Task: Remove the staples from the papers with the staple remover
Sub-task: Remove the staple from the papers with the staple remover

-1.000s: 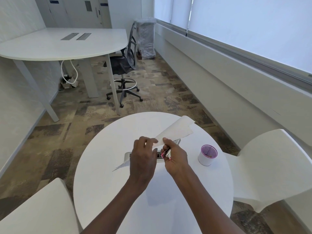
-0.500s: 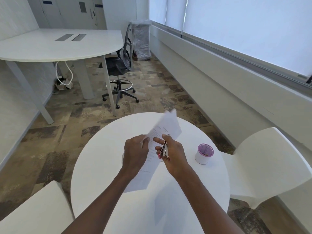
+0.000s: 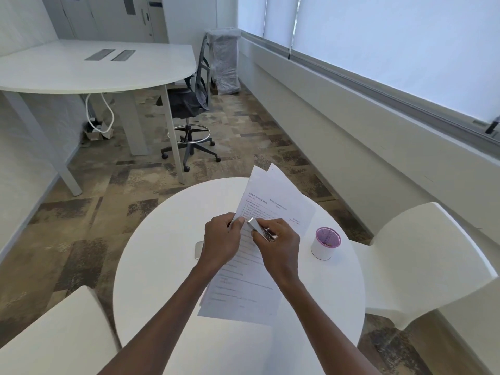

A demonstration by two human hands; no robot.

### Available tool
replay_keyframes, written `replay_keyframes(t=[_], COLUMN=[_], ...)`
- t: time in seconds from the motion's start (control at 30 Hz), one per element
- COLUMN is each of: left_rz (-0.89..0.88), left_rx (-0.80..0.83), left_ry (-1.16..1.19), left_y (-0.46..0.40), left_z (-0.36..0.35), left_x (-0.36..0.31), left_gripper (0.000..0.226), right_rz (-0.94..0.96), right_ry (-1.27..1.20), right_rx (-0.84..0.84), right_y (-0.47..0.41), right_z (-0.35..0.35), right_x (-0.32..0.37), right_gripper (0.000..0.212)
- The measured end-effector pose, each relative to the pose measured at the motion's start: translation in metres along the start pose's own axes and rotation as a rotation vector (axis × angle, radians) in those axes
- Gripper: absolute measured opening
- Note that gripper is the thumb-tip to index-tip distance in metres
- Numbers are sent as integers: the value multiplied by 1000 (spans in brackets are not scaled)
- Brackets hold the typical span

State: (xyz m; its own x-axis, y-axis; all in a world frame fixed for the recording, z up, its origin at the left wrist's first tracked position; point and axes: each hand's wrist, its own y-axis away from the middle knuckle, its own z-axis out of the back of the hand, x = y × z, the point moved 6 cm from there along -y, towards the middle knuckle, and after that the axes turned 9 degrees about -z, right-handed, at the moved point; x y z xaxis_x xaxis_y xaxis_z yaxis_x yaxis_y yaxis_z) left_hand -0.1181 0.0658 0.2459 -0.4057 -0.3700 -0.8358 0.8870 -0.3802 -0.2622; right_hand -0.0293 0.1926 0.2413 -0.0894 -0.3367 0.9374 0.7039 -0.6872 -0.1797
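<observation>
Right hand (image 3: 278, 243) grips the staple remover (image 3: 261, 230), a slim silvery tool held between thumb and curled fingers with its nose pointing up and left toward the edge of the papers (image 3: 266, 212). Left hand (image 3: 220, 239) pinches that same left edge of the papers, thumb on top, just beside the tool's tip; the two hands nearly touch. Printed lines show on the top sheet. A second sheet peeks out behind at the far corner, so the bundle looks to be at least two pages. The papers are lifted at the far end and slope down toward the person, the near end lying on or close to the round white bench (image 3: 151, 280).

By my reading, the step in hand is lining up the tool's nose with a staple near the edge the left hand holds. The staple itself is too small to make out, so I cannot tell whether the tool has already caught it.

Next move, as I judge it, calls for sliding the nose under the staple, then prising it up while the left hand keeps the sheets taut, gently enough not to tear them.

A small white cup with a purple top (image 3: 326, 243) stands on the bench to the right, well apart from the papers. Something flat and grey (image 3: 199, 250) shows beneath the left wrist.
</observation>
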Motion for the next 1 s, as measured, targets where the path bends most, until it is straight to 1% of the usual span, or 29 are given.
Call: replay_keyframes(t=[0.07,0.33,0.4,0.5,0.57,0.7,0.77,0.9,1.0], left_rz=[-34,-176,-179,-181,-168,-151,-139,-121,-109], left_rx=[-8,8,22,44,50,7,4,47,72], left_ry=[-9,47,67,90,87,61,65,98,148], left_y=[1,0,-1,-3,-5,-6,-6,-7,-6], left_z=[1,5,6,8,10,13,14,16,18], left_x=[-3,-17,-18,-16,-15,-13,-12,-9,-9], left_gripper=[22,28,26,20,16,23,24,21,14], right_rz=[5,68,79,73,83,128,129,66,1], right_ry=[-21,-37,-38,-57,-21,82,91,-1,-112], right_rx=[-21,-101,-110,-82,-72,-77,-73,-22,53], right_y=[0,-1,-2,-5,-5,-3,-3,-7,-11], right_z=[2,9,10,9,8,6,5,4,4], right_x=[1,8,9,9,11,17,18,15,10], right_gripper=[25,26,26,25,22,26,28,22,21])
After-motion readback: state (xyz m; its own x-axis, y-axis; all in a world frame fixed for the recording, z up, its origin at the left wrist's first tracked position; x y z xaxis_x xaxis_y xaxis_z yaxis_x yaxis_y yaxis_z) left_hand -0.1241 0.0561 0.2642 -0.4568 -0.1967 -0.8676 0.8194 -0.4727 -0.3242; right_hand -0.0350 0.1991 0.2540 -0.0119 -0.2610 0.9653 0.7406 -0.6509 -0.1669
